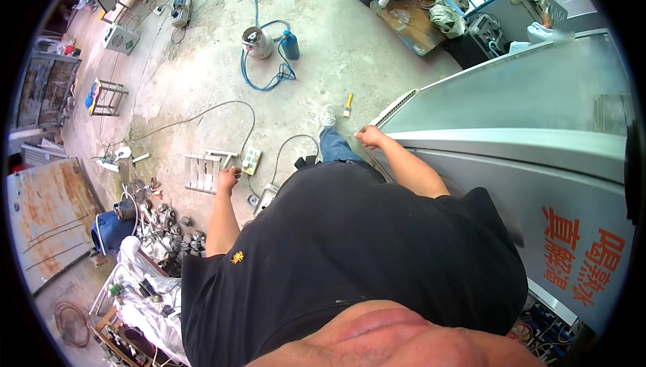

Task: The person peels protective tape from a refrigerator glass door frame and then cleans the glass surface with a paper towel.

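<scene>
My left hand (229, 180) hangs with its fingers loosely curled, and I see nothing in it. It is beside a small slatted metal stool (200, 173) on the floor, close to a pale power strip (252, 162). My right hand (369, 137) is closed, fingertips pinched together, at the near corner of a large grey cabinet with a glass panel (511, 91). Whatever those fingers hold, if anything, is too small to make out. On the concrete just ahead lies a paintbrush (348, 105) with a yellow handle, near my shoe (328, 116).
A grey gas cylinder (258, 43), a blue bottle (290, 45) and coiled blue hose stand farther ahead. Black cables cross the floor. Metal parts (165, 222) pile up at left by a blue drum (113, 231). A low wooden table (417, 27) stands far right.
</scene>
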Demonstrator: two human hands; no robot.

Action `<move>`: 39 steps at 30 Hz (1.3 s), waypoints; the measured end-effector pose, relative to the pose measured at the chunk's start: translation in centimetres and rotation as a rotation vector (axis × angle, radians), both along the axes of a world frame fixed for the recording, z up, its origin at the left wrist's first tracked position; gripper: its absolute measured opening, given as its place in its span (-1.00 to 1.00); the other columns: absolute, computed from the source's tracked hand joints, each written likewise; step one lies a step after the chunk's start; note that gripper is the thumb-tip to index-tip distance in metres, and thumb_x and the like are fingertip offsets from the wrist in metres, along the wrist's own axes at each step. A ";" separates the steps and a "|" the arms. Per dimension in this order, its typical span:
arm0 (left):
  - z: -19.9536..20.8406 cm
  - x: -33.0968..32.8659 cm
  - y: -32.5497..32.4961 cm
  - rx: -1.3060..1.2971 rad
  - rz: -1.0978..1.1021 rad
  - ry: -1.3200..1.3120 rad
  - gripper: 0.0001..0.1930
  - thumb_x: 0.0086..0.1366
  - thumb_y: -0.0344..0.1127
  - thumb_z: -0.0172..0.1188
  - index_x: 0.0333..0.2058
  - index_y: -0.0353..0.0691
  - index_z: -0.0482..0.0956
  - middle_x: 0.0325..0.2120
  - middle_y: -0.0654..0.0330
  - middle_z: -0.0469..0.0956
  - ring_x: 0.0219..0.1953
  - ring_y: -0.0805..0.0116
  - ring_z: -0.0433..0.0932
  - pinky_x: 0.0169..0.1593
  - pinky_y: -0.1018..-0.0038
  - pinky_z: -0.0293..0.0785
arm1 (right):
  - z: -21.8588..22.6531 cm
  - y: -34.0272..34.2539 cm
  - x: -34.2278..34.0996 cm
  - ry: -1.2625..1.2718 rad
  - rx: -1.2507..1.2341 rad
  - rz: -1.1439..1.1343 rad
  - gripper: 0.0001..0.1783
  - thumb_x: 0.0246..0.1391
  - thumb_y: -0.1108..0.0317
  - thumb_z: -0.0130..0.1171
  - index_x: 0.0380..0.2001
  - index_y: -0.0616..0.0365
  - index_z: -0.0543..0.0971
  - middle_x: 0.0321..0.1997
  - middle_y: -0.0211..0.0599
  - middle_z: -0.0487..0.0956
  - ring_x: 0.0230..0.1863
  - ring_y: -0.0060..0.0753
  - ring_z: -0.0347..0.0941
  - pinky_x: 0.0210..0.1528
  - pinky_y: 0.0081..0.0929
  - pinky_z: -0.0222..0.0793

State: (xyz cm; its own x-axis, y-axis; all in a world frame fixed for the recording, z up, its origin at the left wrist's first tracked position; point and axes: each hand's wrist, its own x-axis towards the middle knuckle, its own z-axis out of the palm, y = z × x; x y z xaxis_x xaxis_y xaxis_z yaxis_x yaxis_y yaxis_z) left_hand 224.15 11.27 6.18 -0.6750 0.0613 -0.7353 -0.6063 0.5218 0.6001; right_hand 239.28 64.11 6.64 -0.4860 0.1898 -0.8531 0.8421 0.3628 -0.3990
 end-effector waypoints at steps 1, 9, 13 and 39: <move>-0.1 -0.4 0.8 0.026 0.016 -0.017 -0.65 0.30 -0.22 -0.11 -0.25 -0.35 0.59 -0.33 0.13 0.61 -0.35 0.36 0.57 -0.35 0.46 0.40 | -0.4 0.8 -2.4 -0.003 -0.003 0.029 -0.47 0.05 0.01 0.11 -0.07 0.23 0.49 -0.33 -0.25 0.54 -0.44 -0.40 0.50 -0.57 -0.44 0.38; 1.1 -2.2 8.1 -0.061 -0.551 0.002 -0.69 0.26 -0.21 -0.01 -0.25 -0.35 0.57 -0.38 0.12 0.61 -0.37 0.36 0.59 -0.37 0.45 0.44 | -3.2 11.3 -19.6 0.161 0.249 0.170 -0.57 0.02 0.06 0.14 -0.26 0.25 0.57 -0.46 -0.21 0.56 -0.48 -0.35 0.51 -0.50 -0.39 0.41; 0.7 -7.9 11.3 -0.177 -0.752 0.019 -0.70 0.22 -0.23 0.05 -0.25 -0.38 0.56 -0.40 0.10 0.61 -0.37 0.37 0.59 -0.36 0.43 0.48 | -2.8 17.2 -22.6 0.429 0.340 0.018 -0.62 0.02 0.14 0.14 -0.26 0.26 0.57 -0.42 -0.18 0.59 -0.45 -0.32 0.54 -0.37 -0.44 0.44; -1.2 -58.2 52.2 0.110 -0.744 0.104 -0.69 0.23 -0.27 0.04 -0.22 -0.43 0.55 -0.42 0.08 0.61 -0.38 0.34 0.59 -0.24 0.44 0.49 | -1.7 32.0 -35.6 0.140 -0.010 -0.670 -0.62 0.09 0.23 0.09 -0.15 0.34 0.47 -0.42 -0.27 0.54 -0.50 -0.45 0.49 -0.51 -0.52 0.37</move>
